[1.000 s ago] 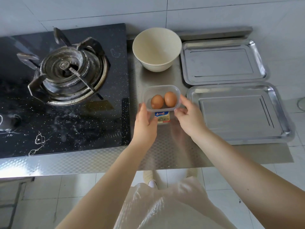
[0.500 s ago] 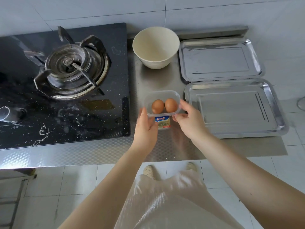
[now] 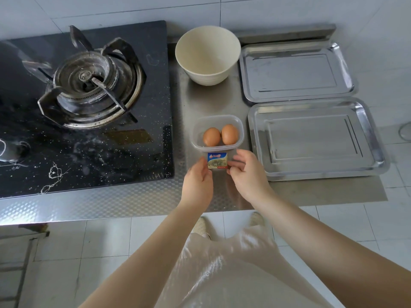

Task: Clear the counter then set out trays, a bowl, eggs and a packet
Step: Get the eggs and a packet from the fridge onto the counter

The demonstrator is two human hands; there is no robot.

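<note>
Hands (image 3: 196, 181) now off tub (image 3: 217, 132), steel counter (image 3: 124, 203).

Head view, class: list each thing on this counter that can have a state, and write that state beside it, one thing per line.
Bowl: upright, empty.
Far tray: flat, empty.
Near tray: flat, empty.
Plastic tub: lidless, holding two eggs.
Packet: sealed, lying on the counter against the tub.
Burner: unlit.
Left hand: fingers at the packet's left edge.
Right hand: fingers at the packet's right edge.
</note>
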